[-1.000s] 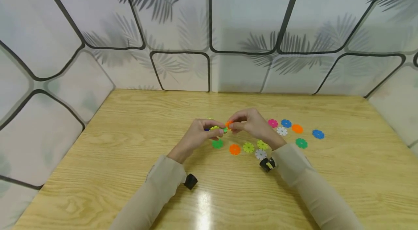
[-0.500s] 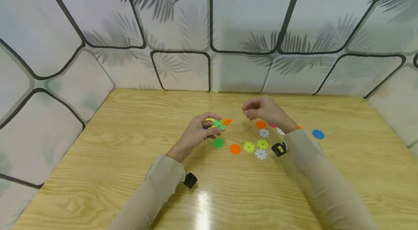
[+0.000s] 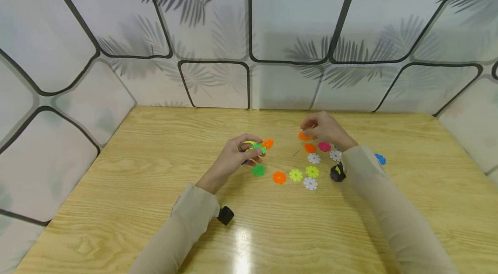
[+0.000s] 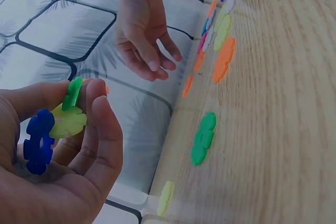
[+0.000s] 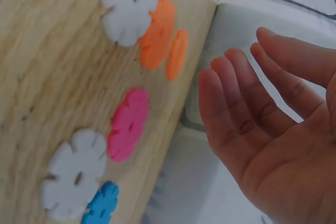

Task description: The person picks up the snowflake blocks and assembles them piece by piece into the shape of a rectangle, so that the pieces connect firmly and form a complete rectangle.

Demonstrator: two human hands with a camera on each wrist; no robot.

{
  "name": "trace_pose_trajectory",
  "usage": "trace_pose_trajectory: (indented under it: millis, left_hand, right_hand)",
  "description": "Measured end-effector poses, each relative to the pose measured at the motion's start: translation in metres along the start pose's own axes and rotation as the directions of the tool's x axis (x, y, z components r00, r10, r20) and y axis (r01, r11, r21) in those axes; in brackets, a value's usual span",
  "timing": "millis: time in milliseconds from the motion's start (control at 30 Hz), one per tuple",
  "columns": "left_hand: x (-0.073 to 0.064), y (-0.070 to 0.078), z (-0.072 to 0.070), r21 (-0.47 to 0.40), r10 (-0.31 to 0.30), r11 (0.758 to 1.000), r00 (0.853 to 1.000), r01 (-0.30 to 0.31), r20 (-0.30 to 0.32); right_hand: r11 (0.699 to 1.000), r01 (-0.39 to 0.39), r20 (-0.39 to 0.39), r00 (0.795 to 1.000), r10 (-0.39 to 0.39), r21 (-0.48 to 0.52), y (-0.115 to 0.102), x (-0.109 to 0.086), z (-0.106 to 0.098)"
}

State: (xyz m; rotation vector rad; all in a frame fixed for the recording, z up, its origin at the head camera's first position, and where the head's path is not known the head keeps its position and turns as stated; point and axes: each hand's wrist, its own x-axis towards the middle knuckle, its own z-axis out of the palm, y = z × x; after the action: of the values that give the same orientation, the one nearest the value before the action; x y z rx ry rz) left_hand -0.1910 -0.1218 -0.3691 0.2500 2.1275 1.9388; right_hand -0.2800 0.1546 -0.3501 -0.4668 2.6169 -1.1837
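Observation:
My left hand [image 3: 233, 157] pinches a cluster of joined plastic notched discs between thumb and fingers. In the left wrist view it includes a green disc [image 4: 72, 94], a yellow disc [image 4: 69, 121] and a dark blue disc [image 4: 39, 142]. An orange disc [image 3: 268, 143] sticks out at its right end in the head view; the fingers hide part of the cluster. My right hand [image 3: 327, 129] hovers over the table's far part with nothing in its loosely bent fingers. Nearest to it lie an orange disc [image 3: 303, 136], another orange disc [image 3: 310, 148] and a pink disc [image 3: 324, 147].
Several loose discs lie on the wooden table [image 3: 155, 170], among them a green disc [image 3: 258, 170], a yellow disc [image 3: 296, 175], a white disc [image 3: 310, 183] and a blue disc [image 3: 380, 159]. A patterned wall covering [image 3: 288, 88] stands behind the table.
My right hand has let go of the orange disc, now on the left hand's cluster, and moved right and away over the loose discs. My left hand stays almost in place.

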Motion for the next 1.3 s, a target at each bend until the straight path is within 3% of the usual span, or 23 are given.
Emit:
trace_pose_trajectory:
  millis: [400,700,1100,1300]
  left_hand:
    - [0.000,0.000,0.000,-0.023,0.018,1.000,1.000,-0.018,-0.002]
    - [0.001,0.000,0.000,-0.026,0.011,1.000,1.000,-0.011,-0.003]
    - [-0.001,0.000,0.000,-0.076,0.014,0.997,1.000,-0.013,0.010]
    - [-0.002,0.000,-0.001,-0.093,0.043,0.995,0.999,-0.041,0.016]
  right_hand:
    - [0.989,-0.028,-0.060,0.998,0.020,-0.143,0.017,0.015,0.003]
    - [0.986,-0.090,-0.031,0.996,0.086,-0.143,0.020,0.021,0.005]
    - [0.954,-0.063,0.044,0.996,0.079,-0.295,0.018,0.025,0.008]
    - [0.952,-0.031,0.027,0.999,0.041,-0.305,0.019,0.026,0.008]
